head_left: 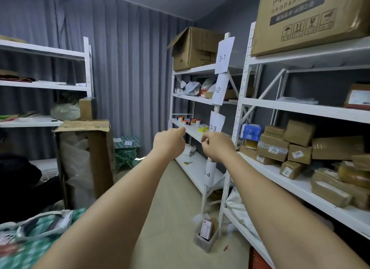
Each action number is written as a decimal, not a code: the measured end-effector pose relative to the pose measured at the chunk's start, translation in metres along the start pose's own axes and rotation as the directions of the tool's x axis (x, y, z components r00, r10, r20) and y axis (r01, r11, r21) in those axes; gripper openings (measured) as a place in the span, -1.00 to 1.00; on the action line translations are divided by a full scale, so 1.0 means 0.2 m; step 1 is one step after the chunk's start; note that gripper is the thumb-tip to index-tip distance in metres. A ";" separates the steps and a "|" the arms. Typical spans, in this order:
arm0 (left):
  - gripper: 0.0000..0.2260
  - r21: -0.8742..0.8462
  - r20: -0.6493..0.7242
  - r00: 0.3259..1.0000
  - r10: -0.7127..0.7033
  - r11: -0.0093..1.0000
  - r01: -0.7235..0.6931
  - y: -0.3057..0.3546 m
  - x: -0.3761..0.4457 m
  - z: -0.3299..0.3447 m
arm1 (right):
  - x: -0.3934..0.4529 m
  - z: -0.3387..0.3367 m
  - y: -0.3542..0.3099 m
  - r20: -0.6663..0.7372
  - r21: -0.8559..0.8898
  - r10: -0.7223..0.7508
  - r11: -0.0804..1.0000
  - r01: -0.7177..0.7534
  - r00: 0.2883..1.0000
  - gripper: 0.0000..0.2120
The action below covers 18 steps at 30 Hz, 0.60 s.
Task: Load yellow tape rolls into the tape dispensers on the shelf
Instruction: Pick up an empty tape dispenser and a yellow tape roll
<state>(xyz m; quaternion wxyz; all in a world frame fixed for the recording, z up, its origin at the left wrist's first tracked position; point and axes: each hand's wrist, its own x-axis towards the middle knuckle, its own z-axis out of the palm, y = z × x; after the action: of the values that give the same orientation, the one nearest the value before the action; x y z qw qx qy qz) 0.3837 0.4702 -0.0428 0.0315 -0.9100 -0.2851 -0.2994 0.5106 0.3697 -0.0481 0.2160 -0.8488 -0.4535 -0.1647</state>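
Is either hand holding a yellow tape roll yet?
No. The left hand and right hand hold no roll; the yellow tape rolls sit on the shelf.

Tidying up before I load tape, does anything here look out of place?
Yes: yellow-handled scissors lie alone on the low shelf, and the cardboard box on top has a flap sticking up.

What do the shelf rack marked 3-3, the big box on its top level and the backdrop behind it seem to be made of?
Shelf rack: probably painted metal; white, smooth, with rows of punched holes down the uprights. Big box: corrugated cardboard, matte brown, flap bent and creased. Backdrop: likely grey fabric curtain, hanging in soft vertical folds.
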 end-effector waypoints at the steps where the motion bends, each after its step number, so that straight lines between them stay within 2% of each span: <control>1: -0.76 0.002 0.009 1.000 0.001 1.000 -0.002 -0.02 0.06 0.05 | 0.06 0.04 0.01 0.003 0.009 0.008 1.000 -0.008 1.000 -0.74; 9: -0.73 -0.020 0.043 0.999 0.022 1.000 -0.021 -0.13 0.48 0.42 | 0.50 0.31 0.14 0.028 0.041 0.037 0.998 -0.038 0.999 -0.72; 18: -0.82 -0.031 0.017 1.000 -0.025 0.999 0.025 -0.24 1.04 0.79 | 1.12 0.58 0.34 0.035 0.028 -0.015 1.000 0.014 0.999 -0.71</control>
<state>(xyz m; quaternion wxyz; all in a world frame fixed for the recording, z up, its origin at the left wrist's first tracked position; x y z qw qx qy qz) 0.5782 0.6510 -0.0600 0.0112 -0.9091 -0.2920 -0.2968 0.6966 0.5524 -0.0562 0.2184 -0.8453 -0.4655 -0.1452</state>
